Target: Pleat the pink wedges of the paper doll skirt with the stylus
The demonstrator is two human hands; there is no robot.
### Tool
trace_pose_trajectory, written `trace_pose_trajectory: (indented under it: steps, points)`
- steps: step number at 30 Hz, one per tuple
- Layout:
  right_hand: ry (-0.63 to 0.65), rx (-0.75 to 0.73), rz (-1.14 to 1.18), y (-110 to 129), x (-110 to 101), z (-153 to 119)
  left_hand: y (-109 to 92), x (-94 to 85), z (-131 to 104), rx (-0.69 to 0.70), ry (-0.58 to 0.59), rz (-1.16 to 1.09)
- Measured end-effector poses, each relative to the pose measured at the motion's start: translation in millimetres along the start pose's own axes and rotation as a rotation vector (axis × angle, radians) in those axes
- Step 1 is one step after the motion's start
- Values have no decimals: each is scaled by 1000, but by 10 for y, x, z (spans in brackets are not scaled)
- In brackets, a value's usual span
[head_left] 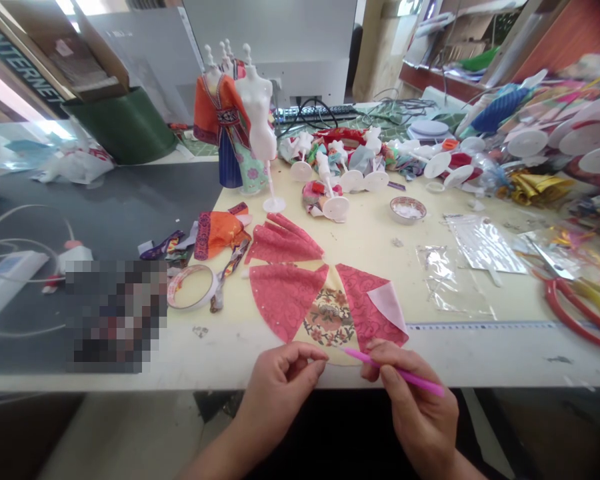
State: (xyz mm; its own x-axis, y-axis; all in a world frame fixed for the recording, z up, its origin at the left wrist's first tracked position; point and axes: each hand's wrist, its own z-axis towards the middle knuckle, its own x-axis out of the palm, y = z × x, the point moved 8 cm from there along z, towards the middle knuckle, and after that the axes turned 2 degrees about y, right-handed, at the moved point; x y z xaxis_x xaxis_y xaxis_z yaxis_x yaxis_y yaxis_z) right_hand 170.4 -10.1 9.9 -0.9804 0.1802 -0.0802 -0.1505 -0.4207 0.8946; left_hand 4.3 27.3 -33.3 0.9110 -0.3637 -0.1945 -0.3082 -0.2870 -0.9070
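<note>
My right hand holds a slim pink pen-like tool, its pale thin tip pointing left over the cloth's lower edge. Across from it, my left hand has thumb and forefinger pinched together; whatever may be between them is too small to make out. Beyond both hands lies a flared cloth piece with red patterned side panels and a cream middle panel bearing a floral motif. Its right panel has a corner folded over, showing a pale pink underside. Behind it rests a gathered red cloth piece.
Left of the cloth are a tape roll and an orange garment piece. Small mannequins, one a bare white form, stand behind. A small bowl, clear plastic bags and red-handled scissors lie to the right.
</note>
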Motion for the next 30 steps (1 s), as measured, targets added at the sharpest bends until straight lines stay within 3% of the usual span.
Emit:
trace_pose_trajectory:
  steps: [5,11,30]
  points:
    - [75,-130,-112,149,132,37,125,135,-38,-180,91,-323]
    - [137,-237,-175,226,257,32,146,186,-88,-234,124,-534]
    - [144,-273,-198,233,330,93,143,216,-81,-209,132,-564]
